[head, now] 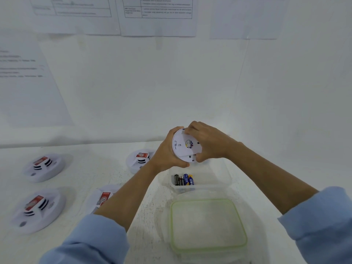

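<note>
Detector (180, 147), round and white, is held clear of the table (148, 216), underside turned toward the camera; it is gripped at its left rim by the curled fingers of the left hand (167, 153), and pinched across its right half between the bent fingers and thumb of the right hand (207, 141); this opposed hold is judged to suit twisting or opening the back. Directly below the right thumb, a clear container (226, 180) is placed, with batteries (183, 180) lying toward its near wall, presumably kept within short reach for fitting; its green-edged lid (208, 225) is laid nearer the person, below both wrists. Left of the left-hand fingers, four further detectors (44, 166) are set face up on the white, slightly scuffed table. Beyond the fingertips, a plain white wall (171, 82) is seen, on which printed sheets (158, 16) are fixed.
</note>
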The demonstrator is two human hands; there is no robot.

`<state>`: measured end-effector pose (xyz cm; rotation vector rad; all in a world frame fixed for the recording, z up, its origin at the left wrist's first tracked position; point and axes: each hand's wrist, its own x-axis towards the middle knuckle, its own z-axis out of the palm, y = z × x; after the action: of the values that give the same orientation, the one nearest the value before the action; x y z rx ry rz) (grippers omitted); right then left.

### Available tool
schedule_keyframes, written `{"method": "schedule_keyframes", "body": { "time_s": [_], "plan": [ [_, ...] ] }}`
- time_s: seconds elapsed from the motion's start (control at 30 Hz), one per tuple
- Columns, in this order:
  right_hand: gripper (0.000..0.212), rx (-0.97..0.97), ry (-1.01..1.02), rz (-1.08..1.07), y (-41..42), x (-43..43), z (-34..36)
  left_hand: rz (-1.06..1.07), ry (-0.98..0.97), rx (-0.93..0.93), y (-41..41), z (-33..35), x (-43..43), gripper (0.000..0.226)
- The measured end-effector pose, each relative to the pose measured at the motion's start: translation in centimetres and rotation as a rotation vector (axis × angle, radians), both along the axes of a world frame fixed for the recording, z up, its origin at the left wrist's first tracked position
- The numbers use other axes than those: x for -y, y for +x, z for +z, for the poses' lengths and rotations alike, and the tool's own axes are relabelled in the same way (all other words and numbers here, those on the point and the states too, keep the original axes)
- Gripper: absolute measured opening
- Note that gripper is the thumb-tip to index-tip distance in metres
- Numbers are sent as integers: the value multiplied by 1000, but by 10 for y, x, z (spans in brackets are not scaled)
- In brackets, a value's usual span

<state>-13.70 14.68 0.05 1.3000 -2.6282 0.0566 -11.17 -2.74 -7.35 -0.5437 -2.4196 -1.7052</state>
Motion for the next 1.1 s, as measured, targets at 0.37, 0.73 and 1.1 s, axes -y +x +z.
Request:
{"method": "schedule_keyframes", "body": {
  "time_s": [0.37, 0.73, 1.1],
  "plan": [
    [75, 86, -59, -10, -1, -1, 1, -19, -20, 19, -1, 3, 6, 102],
    [73, 71, -202, 39, 5, -3, -1, -34, 9, -5, 5, 9, 9, 104],
    [72, 99, -221, 27, 16, -5, 4, -50, 26, -15, 15, 13, 10, 95]
  ]
}}
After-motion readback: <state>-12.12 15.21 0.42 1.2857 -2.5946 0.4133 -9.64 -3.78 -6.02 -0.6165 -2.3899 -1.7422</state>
